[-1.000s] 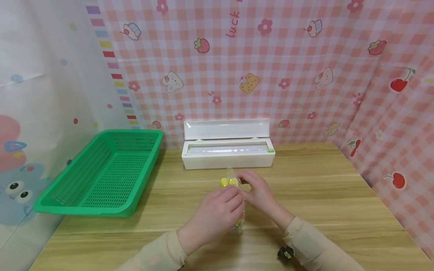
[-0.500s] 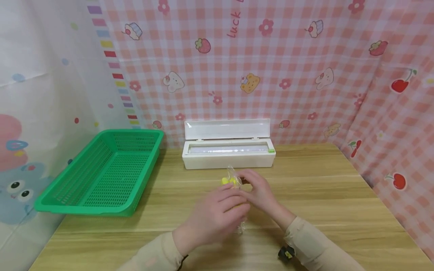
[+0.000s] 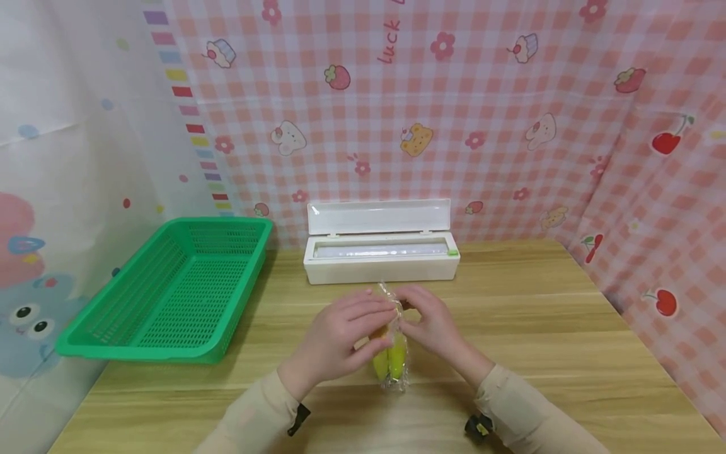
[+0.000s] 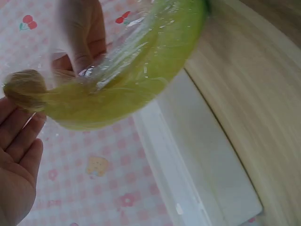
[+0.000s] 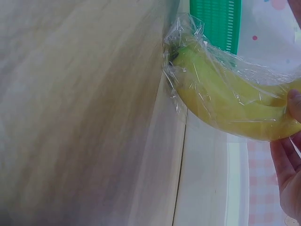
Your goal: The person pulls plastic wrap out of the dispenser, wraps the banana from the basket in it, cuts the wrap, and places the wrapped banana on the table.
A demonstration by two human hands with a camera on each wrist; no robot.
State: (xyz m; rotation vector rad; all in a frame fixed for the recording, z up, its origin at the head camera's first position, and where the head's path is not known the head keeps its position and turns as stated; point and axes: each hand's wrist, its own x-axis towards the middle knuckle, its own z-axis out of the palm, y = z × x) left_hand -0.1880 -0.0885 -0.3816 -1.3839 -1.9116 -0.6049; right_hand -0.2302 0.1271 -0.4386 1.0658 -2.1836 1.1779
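Observation:
A small bunch of yellow-green bananas (image 3: 398,356) wrapped in clear cling film (image 5: 188,28) is held close over the middle of the table. My right hand (image 3: 433,325) grips it from the right, with the thumb and fingers around the film near the upper end. On the other side, my left hand (image 3: 340,334) has its fingers extended over the bunch. The left wrist view shows the left hand's fingertips (image 4: 35,120) right at the brown stem end (image 4: 26,89), under the film. Loose, crinkled film sticks out at both ends of the bananas.
A white cling film dispenser (image 3: 382,271) stands at the back with its lid (image 3: 380,216) raised and a roll inside. At the left is a green plastic basket (image 3: 238,302). Patterned cloth (image 3: 363,107) hangs behind the wooden table (image 3: 539,296). Dark wrist devices (image 3: 478,427) show below the sleeves.
My left hand has drawn back to the left and lifted its fingers, uncovering the lower part of the bananas. The right hand keeps its grip in nearly the same place.

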